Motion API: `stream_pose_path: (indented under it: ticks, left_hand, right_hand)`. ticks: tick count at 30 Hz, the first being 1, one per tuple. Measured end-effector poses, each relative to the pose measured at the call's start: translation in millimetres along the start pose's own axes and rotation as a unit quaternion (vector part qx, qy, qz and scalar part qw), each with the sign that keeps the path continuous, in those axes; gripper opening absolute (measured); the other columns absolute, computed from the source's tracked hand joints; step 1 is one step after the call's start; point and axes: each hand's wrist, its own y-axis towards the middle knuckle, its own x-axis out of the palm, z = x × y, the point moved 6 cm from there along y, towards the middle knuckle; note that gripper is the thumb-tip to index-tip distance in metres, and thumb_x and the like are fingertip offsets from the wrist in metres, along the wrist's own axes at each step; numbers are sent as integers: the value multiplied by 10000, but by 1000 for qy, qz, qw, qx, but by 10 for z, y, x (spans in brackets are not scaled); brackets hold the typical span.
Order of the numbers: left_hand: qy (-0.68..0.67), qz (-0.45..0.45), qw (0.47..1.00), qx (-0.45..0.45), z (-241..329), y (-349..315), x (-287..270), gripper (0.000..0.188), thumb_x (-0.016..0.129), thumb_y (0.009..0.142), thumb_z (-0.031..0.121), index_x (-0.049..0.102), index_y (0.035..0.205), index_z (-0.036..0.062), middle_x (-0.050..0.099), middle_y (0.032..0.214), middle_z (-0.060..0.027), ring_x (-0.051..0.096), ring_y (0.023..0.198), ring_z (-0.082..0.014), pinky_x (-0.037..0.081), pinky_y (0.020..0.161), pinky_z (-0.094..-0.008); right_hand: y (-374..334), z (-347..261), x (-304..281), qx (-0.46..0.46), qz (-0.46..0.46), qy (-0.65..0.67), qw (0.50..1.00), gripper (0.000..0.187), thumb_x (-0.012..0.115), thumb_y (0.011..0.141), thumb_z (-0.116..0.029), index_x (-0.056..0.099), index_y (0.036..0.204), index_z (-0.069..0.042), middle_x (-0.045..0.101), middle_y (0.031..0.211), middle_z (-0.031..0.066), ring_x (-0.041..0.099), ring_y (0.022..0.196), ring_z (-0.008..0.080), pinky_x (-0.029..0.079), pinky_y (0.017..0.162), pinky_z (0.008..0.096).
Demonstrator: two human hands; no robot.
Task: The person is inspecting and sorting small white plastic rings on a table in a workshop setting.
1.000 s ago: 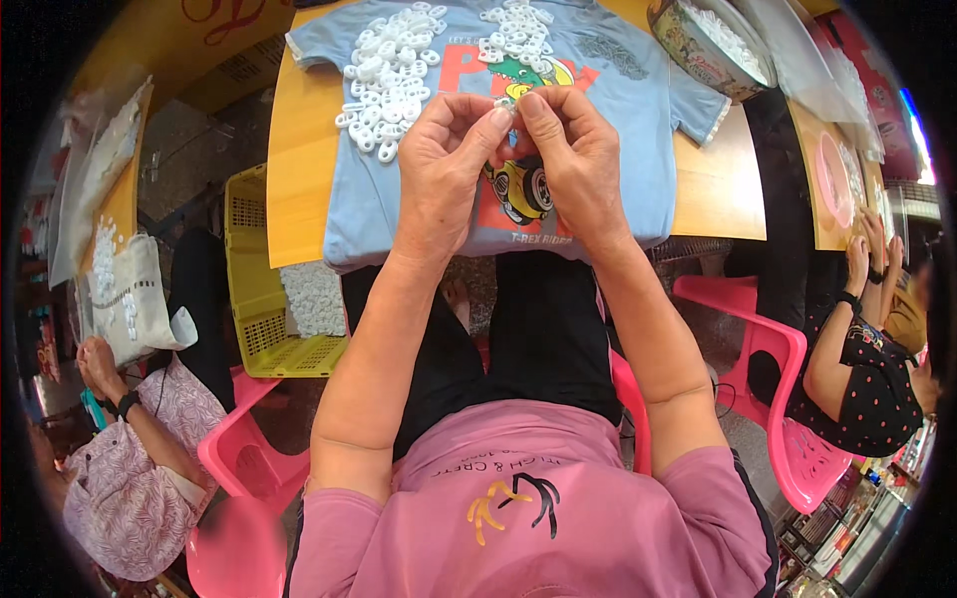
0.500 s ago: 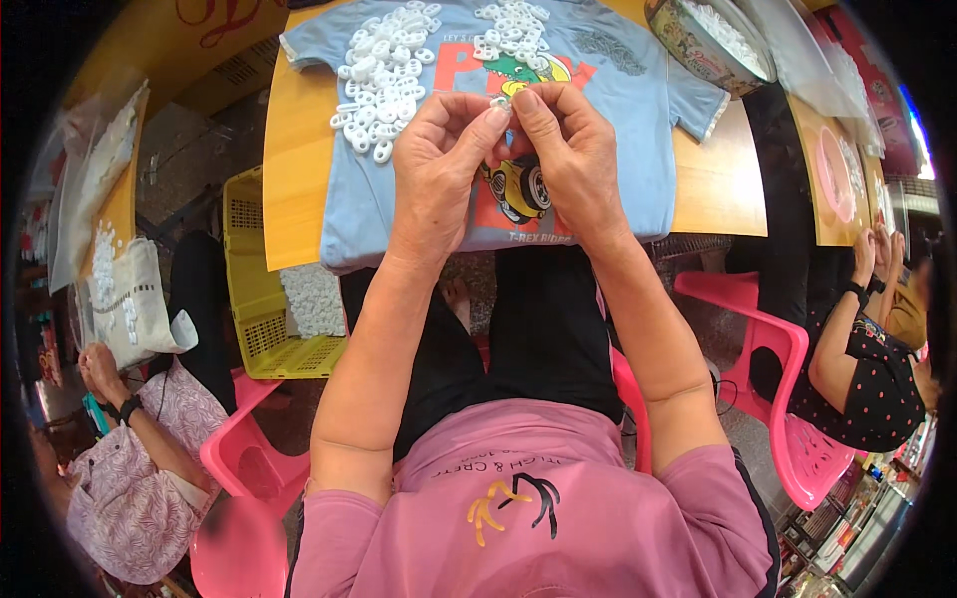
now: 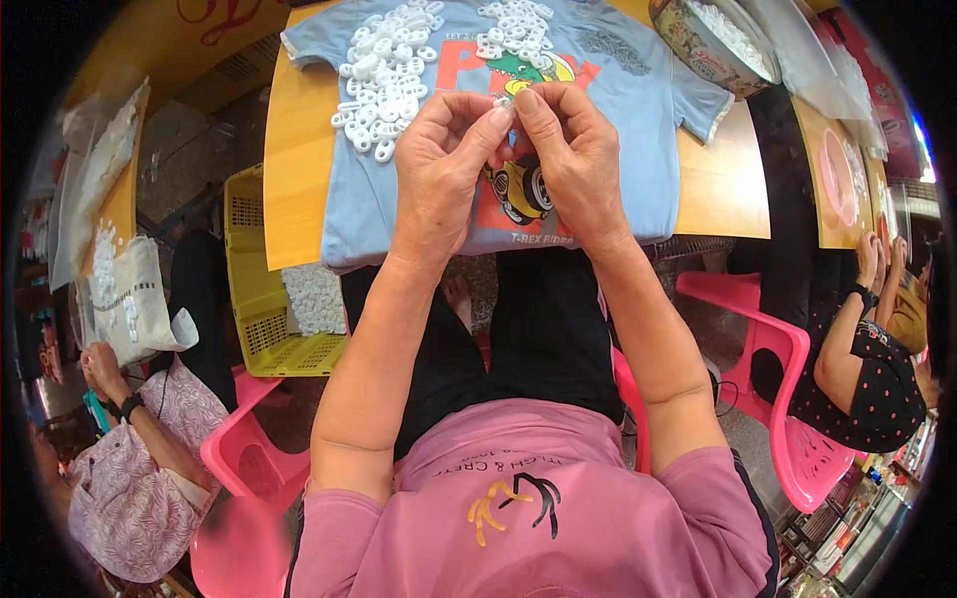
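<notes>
Above a blue printed T-shirt (image 3: 374, 214) spread over the table, my left hand (image 3: 439, 169) and my right hand (image 3: 576, 164) meet fingertip to fingertip. Both are closed in a pinch, thumbs on top. A small whitish piece (image 3: 503, 102) shows at the left thumb tip; the fingers cover most of it, so its kind is unclear. Beyond my left hand lies a heap of white oval plastic pieces with two holes (image 3: 384, 95). A smaller pile of similar pieces (image 3: 516, 28) sits beyond the fingertips. To its right is a patch of tiny grey parts (image 3: 613, 50).
At the far right corner stands a round tin (image 3: 713, 50) of small white parts. A yellow crate (image 3: 254, 289) and a bag of white pieces (image 3: 314, 299) are below the table's left side. People sit at both sides on pink chairs (image 3: 788, 349).
My hands stay in nearly the same place, still pinched together. The view has shifted very slightly. On the right, another person's hands have moved a little.
</notes>
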Motion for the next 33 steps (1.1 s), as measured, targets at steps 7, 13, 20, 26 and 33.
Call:
stream_pose_path:
  ticks: [7, 13, 20, 26, 33]
  left_hand:
    - [19, 1, 1000, 0, -10, -5, -24, 126, 689, 883, 78, 610, 945, 2, 640, 840, -34, 588, 696, -82, 474, 628, -209]
    - [45, 4, 999, 10, 2, -1, -6, 128, 691, 881, 84, 610, 938, 2, 641, 830, -36, 598, 696, -86, 479, 623, -216]
    - [10, -13, 1000, -5, 6, 7, -9, 128, 679, 882, 71, 600, 947, -6, 634, 824, -45, 581, 679, -92, 465, 611, -219]
    - [1, -28, 1000, -10, 26, 40, 35, 119, 668, 879, 64, 600, 943, -9, 626, 807, -46, 568, 659, -92, 444, 593, -221]
    - [41, -35, 998, -32, 21, -26, -1, 111, 664, 883, 62, 592, 934, -6, 616, 793, -41, 557, 649, -87, 433, 584, -212]
  right_hand:
    - [-24, -45, -3, -47, 25, -58, 997, 146, 631, 947, -143, 625, 961, 3, 625, 792, -6, 558, 675, 51, 461, 589, 200]
    - [25, -40, -21, -73, 20, -103, 992, 164, 635, 945, -157, 632, 962, 7, 623, 761, -4, 560, 646, 58, 457, 563, 203]
    - [77, -58, -69, -12, -60, -68, 996, 181, 612, 960, -174, 630, 1002, 1, 640, 777, 19, 574, 649, 70, 494, 586, 233]
    - [164, -463, -157, -325, -137, -329, 876, 119, 612, 929, -116, 605, 963, -3, 626, 823, 108, 639, 737, 250, 498, 613, 332]
    - [200, -483, -94, -363, -227, -357, 830, 98, 637, 839, -19, 562, 901, -16, 571, 833, 130, 587, 743, 341, 475, 620, 393]
